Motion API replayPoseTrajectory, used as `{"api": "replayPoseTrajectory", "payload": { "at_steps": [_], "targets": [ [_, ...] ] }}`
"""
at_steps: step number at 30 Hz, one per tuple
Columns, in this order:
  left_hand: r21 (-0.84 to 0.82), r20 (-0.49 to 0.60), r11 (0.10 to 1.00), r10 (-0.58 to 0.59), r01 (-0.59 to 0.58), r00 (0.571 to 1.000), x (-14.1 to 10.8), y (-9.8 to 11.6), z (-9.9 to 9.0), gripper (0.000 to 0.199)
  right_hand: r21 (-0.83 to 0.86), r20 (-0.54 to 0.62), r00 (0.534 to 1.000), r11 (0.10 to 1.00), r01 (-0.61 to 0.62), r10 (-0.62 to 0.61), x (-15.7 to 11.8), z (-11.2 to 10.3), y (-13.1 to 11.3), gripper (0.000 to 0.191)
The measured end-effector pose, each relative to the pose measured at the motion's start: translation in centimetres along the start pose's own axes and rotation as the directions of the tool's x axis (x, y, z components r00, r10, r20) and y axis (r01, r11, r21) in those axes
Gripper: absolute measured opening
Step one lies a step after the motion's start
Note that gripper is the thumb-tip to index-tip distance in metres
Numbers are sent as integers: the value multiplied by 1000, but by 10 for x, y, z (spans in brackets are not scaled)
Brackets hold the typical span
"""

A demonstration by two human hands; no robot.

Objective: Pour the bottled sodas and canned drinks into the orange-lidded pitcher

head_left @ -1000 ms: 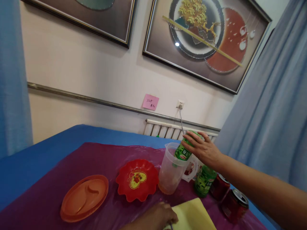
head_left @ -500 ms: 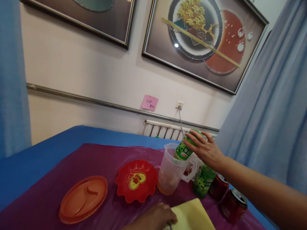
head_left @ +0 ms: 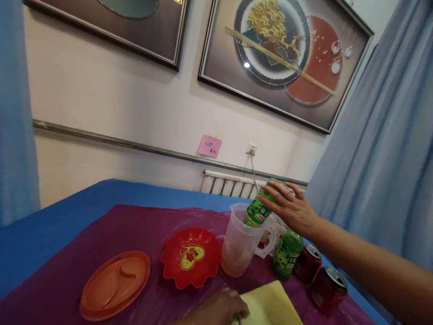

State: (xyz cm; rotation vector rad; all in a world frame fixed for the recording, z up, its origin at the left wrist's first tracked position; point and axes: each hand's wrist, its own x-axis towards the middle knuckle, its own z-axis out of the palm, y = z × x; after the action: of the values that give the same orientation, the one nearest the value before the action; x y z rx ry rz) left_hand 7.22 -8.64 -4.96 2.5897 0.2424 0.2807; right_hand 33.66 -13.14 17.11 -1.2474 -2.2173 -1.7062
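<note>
At the bottom middle, the left hand is by a soft-looking yellow sheet. Its fingers are curled close together; I cannot tell if they pinch the thin grey thing there.

At the lower left is an orange, oval plastic plate. Nearer the middle is a red, wavy-edged plate with a yellow heart picture. Two dark red metal cans stand at the lower right, beside a standing green plastic bottle.

Right of the red plate stands a cloudy, see-through plastic jug, a bit orange at the bottom. The right hand holds a tipped green-labelled bottle, its low end inside the jug. Those fingers are long and a little apart, wrapped over the bottle.

All this is on a shiny purple sheet over a blue table. Behind are a white radiator, a pink note and, up top, two framed pictures.
</note>
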Motion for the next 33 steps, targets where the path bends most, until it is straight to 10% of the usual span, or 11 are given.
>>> {"api": "replayPoseTrajectory", "payload": {
  "at_steps": [19, 33],
  "targets": [
    [-13, -14, 999, -49, 49, 999, -2, 2, -1, 33, -2, 127, 965, 973, -230, 228, -17, 0, -1, 52],
    [0, -39, 1000, 16, -16, 999, 3, -12, 11, 31, 94, 321, 723, 739, -667, 612, -62, 2, -24, 54]
  ]
}}
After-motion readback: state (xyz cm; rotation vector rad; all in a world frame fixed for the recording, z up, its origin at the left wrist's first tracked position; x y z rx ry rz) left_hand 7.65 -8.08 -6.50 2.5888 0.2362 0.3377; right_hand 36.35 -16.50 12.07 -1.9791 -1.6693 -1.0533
